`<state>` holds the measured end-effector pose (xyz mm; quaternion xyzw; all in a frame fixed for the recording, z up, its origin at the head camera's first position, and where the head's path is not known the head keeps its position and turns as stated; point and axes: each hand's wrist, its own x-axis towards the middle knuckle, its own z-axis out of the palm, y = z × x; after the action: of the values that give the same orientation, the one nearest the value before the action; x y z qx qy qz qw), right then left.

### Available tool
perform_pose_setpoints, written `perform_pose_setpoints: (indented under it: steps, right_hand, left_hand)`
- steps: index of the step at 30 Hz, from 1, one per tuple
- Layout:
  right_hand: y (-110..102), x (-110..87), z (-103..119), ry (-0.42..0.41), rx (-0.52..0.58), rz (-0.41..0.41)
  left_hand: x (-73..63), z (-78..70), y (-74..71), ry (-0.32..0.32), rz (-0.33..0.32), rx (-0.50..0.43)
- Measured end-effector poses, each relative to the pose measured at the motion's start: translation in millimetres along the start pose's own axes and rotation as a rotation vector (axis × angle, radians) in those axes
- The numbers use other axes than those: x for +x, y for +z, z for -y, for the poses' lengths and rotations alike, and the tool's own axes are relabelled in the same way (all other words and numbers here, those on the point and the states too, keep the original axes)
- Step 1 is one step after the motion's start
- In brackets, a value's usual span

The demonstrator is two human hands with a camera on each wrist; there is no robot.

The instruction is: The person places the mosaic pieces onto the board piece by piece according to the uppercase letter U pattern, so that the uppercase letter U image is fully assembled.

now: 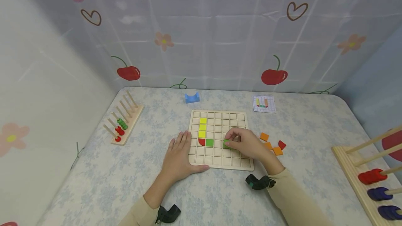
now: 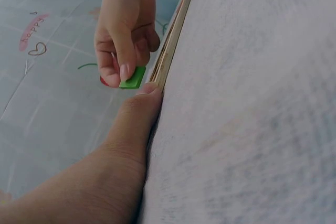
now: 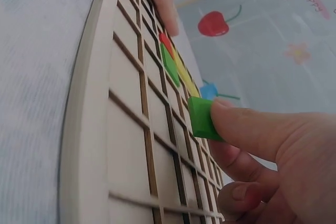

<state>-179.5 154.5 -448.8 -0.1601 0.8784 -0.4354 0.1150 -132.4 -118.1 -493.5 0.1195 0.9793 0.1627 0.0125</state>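
A wooden grid board (image 1: 216, 159) lies in the middle of the table. Over it, my right hand (image 1: 246, 144) pinches a green square tile (image 3: 201, 117) between thumb and fingers, just above the board. My left hand (image 1: 179, 158) rests flat along the board's left edge, its thumb (image 2: 137, 114) against the front edge. In the grid sit a column of three yellow tiles (image 1: 202, 127), a red quarter-round tile (image 1: 201, 142) beneath them, and another green tile (image 1: 209, 143) beside the red one.
Right of the board lie orange square tiles (image 1: 264, 136) and a red quarter-round piece (image 1: 282, 144). A pattern card (image 1: 263, 104) and a blue arch block (image 1: 192, 97) lie behind. Peg racks with beads stand at left (image 1: 128, 128) and right (image 1: 351, 177).
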Motion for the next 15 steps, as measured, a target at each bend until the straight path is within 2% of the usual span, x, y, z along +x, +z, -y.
perform_pose_setpoints:
  steps: [7, 15]
  right_hand:
    - [12, 13.6, 5, 0.007, -0.005, -0.005]
    - [20, 20.2, 9, -0.005, -0.012, -0.001]
  left_hand:
    - [-0.2, -0.1, -0.4, -0.005, 0.009, -0.001]
    - [0.0, -0.2, -1.1, -0.004, 0.009, 0.000]
